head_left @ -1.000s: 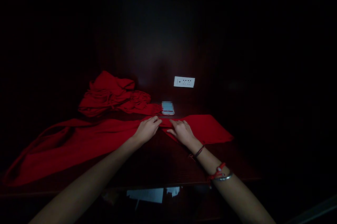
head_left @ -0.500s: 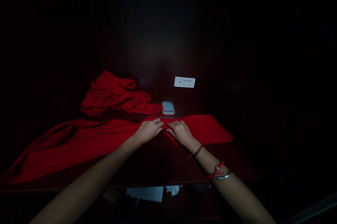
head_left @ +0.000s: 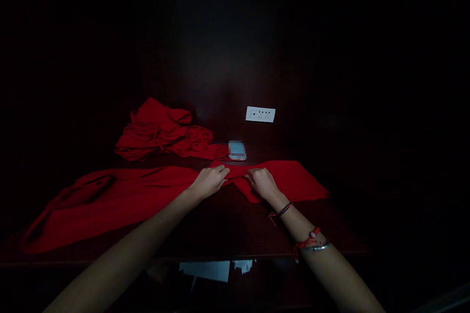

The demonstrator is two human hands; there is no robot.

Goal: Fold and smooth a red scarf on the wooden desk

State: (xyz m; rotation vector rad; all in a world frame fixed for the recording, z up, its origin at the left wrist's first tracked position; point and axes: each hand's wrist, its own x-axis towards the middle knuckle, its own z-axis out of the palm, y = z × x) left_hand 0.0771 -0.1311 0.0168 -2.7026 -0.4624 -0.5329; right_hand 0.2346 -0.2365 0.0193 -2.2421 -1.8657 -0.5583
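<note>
A long red scarf [head_left: 121, 195] lies stretched across a dark wooden table [head_left: 220, 225], running from the near left to the right. My left hand [head_left: 210, 180] pinches the cloth near its middle, fingers closed on a bunched fold. My right hand [head_left: 263, 182] grips the same cloth a little to the right, fingers curled into it. The scarf's right end [head_left: 297, 180] lies flat beyond my right hand. Bracelets and a red cord sit on my right wrist.
A heap of more red scarves [head_left: 163, 131] lies at the back left. A phone [head_left: 237, 150] rests behind my hands, and a white wall socket [head_left: 260, 114] is above it. White papers [head_left: 207, 271] show below the table's front edge. The surroundings are very dark.
My right hand went from lying flat on the scarf to curling and gripping it, shifting slightly right. The cloth between my hands has bunched up. The left end of the scarf has drawn in a little.
</note>
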